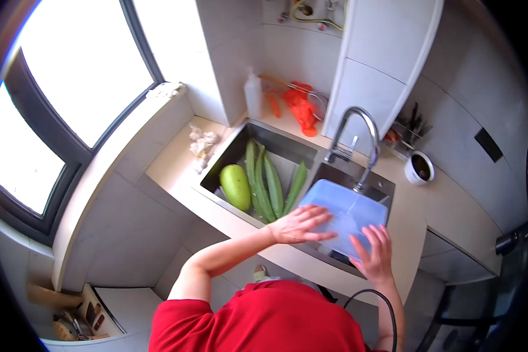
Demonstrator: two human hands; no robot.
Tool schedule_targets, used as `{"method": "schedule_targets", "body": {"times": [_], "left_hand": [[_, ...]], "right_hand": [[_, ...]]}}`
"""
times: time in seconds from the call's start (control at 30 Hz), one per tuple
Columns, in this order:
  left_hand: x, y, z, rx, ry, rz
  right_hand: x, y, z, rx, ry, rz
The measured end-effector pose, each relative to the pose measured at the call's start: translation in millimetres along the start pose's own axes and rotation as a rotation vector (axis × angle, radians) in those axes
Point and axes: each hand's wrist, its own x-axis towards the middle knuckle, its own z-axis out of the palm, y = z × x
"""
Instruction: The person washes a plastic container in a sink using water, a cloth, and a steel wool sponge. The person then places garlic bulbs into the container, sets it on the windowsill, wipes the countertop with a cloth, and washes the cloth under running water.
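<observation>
Pale wall tiles [299, 53] and a bright window [70, 70] close in the kitchen corner that I'm watching from afar, with a cream countertop [408, 229] around a steel double sink [276, 141]. Over the right bowl, beneath the gooseneck faucet [369, 129], I have a translucent blue plastic tub [334, 196]. I take it to sit there because the spout is right above; what looks like a thin water stream [352, 206] drops into it.

Both hands are apart, fingers spread, clamped on nothing that I can make out. The left hand [302, 224] reaches over the tub's near left part, and the right hand [374, 255] is at its near right edge. That puts one on either side, which would suit steadying it, but I can't tell from overhead whether either presses on the plastic.

As I read it, the tub's longer axis runs roughly with the counter's front edge, slanting down to the right in my view; the hands cover its near corners, so I hold that loosely.

In the left bowl, long green gourds [274, 185] point front to back, slightly fanned, probably because that direction gives them room, with a rounder pale-green gourd [234, 188] beside them.
</observation>
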Motion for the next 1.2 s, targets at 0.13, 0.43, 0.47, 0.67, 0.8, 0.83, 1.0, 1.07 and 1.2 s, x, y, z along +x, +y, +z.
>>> {"method": "schedule_targets", "body": {"times": [0.13, 0.43, 0.47, 0.67, 0.8, 0.83, 1.0, 1.07, 1.2], "left_hand": [[-6.4, -17.2, -1.5, -0.115, -0.046, 0.032], [-12.7, -30.6, -3.7, -0.184, 0.032, 0.131], [-11.3, -33.4, 7.4, -0.240, -0.013, 0.103], [-1.3, -33.7, 6.0, -0.284, -0.031, 0.082], [-0.2, -36.4, 6.5, -0.300, -0.006, 0.041], [-1.3, -33.6, 8.3, -0.270, 0.019, 0.058], [-1.8, -37.6, 19.2, -0.266, -0.097, 0.018], [1.6, -39.4, 14.9, -0.173, 0.033, 0.076], [8.4, -49.9, -7.4, -0.258, -0.058, -0.160]], "right_hand": [[5.1, -20.2, 17.5, 0.105, -0.088, 0.200], [6.9, -56.4, 21.3, -0.036, 0.007, 0.263], [7.4, -53.7, 21.1, 0.013, -0.072, 0.349], [8.5, -45.5, 12.6, -0.015, -0.065, 0.336], [7.7, -47.3, 11.8, -0.075, -0.004, 0.232], [5.5, -42.5, 14.3, -0.054, -0.015, 0.232], [3.4, -18.3, 35.1, 0.076, -0.057, 0.290], [9.7, -15.5, 22.5, 0.006, 0.088, 0.153], [13.9, 2.8, 17.0, 0.102, 0.027, 0.258]]}}
